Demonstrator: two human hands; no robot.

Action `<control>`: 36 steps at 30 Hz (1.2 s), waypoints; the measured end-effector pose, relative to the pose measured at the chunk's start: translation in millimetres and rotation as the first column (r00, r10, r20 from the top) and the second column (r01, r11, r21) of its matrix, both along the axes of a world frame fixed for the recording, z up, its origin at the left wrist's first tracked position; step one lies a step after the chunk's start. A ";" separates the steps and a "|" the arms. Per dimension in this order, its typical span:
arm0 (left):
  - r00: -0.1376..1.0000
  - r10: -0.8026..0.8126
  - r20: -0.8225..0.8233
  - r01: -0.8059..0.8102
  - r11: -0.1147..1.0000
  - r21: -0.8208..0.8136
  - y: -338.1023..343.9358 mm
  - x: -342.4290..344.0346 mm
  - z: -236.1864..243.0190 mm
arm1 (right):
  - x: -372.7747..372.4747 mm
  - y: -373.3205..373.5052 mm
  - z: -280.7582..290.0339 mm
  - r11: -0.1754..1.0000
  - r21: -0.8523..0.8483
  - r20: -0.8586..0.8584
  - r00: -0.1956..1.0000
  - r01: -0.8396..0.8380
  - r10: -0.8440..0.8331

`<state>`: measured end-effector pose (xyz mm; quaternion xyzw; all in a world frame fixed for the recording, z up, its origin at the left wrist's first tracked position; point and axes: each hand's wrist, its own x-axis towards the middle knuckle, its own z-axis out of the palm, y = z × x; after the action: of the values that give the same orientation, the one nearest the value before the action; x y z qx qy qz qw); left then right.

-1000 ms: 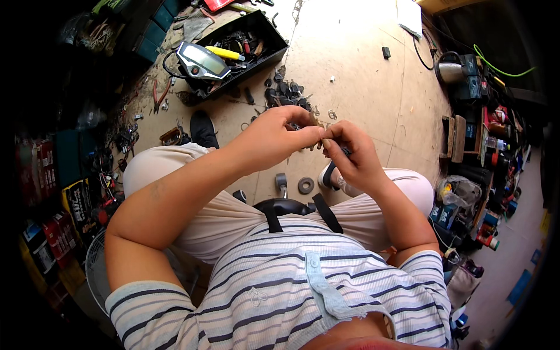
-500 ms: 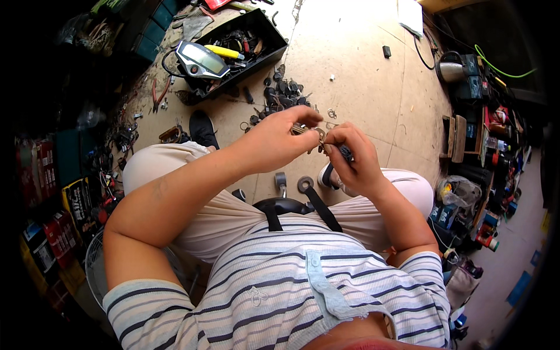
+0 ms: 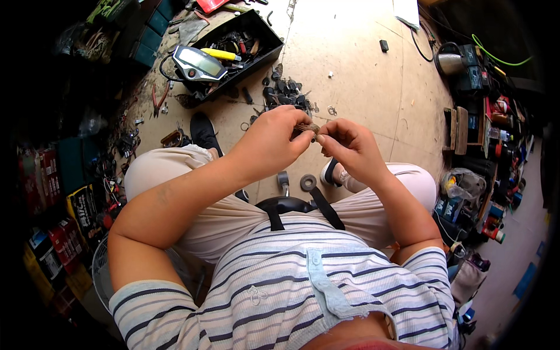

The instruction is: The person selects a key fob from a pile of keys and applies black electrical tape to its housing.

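Observation:
Just in front of my knees, my left hand [image 3: 278,139] grips a small bunch of metal keys [image 3: 305,128], its fingers curled round them. My right hand [image 3: 348,146] pinches the bunch at its right end, thumb and index fingertips close together; the exact piece between them is too small to make out. Beyond my hands on the floor lies a pile of black-headed keys [image 3: 284,89], with small loose rings [image 3: 332,109] near it.
A black bin [image 3: 265,36] of tools holds a display unit [image 3: 199,64]. Red-handled pliers [image 3: 158,99] lie left of it. A grey washer [image 3: 308,182] sits between my feet. Crowded shelves and boxes [image 3: 478,192] line both sides; a stool base [image 3: 284,204] is below me.
My hands have shifted slightly, with my right hand a little left and its fingers re-angled on the bunch. The dark piece seen by my right fingers half a second ago is now hidden.

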<state>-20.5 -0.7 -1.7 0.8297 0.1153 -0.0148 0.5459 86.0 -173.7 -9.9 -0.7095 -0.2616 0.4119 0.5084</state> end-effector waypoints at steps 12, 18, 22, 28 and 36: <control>0.994 -0.064 0.085 0.054 0.991 0.123 -4.7 0.6 0.9 | 1.9 0.5 0.6 0.996 -0.092 -0.002 1.000 -0.004 0.004; 0.999 0.039 0.017 -0.039 0.999 0.037 -6.3 1.4 5.6 | -5.1 5.5 8.1 0.995 -0.084 0.205 0.978 0.057 -0.039; 0.972 0.046 -0.231 -0.119 0.942 -0.312 -2.7 4.4 6.2 | -6.7 3.3 5.8 0.994 -0.001 0.243 0.964 0.111 -0.107; 0.965 0.041 -0.260 -0.155 0.886 -0.437 -2.7 5.0 8.8 | -7.3 8.0 12.3 0.972 0.026 0.016 0.972 0.233 -0.233; 0.980 0.087 -0.181 -0.182 0.766 -0.617 -6.1 1.5 0.8 | 10.7 7.4 15.5 0.967 0.017 -0.280 0.929 0.256 -0.241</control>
<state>-19.0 -6.8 -0.9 0.5855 0.2014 -0.0721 0.7819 96.7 -166.3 5.6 -0.6588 -0.1075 0.4316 0.6067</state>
